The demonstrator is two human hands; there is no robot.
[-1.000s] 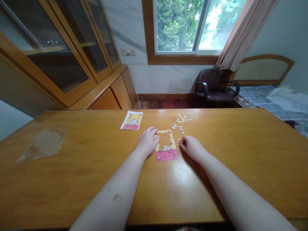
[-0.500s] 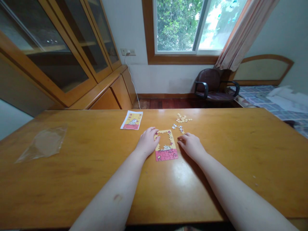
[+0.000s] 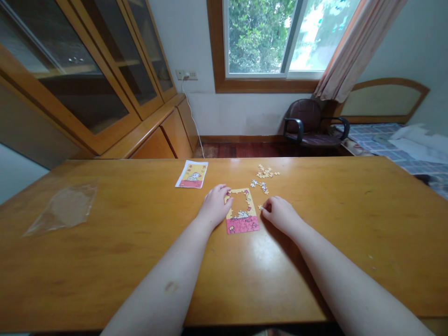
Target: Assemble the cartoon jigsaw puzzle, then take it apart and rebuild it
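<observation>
A partly assembled jigsaw puzzle [image 3: 243,226], pink below and yellow above, lies flat with a hole in its upper middle. My left hand [image 3: 214,205] rests at its left side, thumb and fingers apart, fingertips on the yellow edge. Just right of the puzzle, my right hand [image 3: 279,211] has its fingers pinched together at a small puzzle piece [image 3: 261,207], which pokes out at the fingertips. Beyond that hand lie several loose white pieces [image 3: 259,185] and a cluster of yellow pieces [image 3: 267,172].
A picture card [image 3: 192,174] with the same yellow and pink design lies behind my left hand. Far left on the wooden table [image 3: 133,261] is a clear plastic bag [image 3: 65,205]. An armchair [image 3: 308,123] stands beyond the table.
My right hand's fingers have drawn together and shifted slightly right, and a small puzzle piece now shows at their tips. The left hand stays in place on the puzzle.
</observation>
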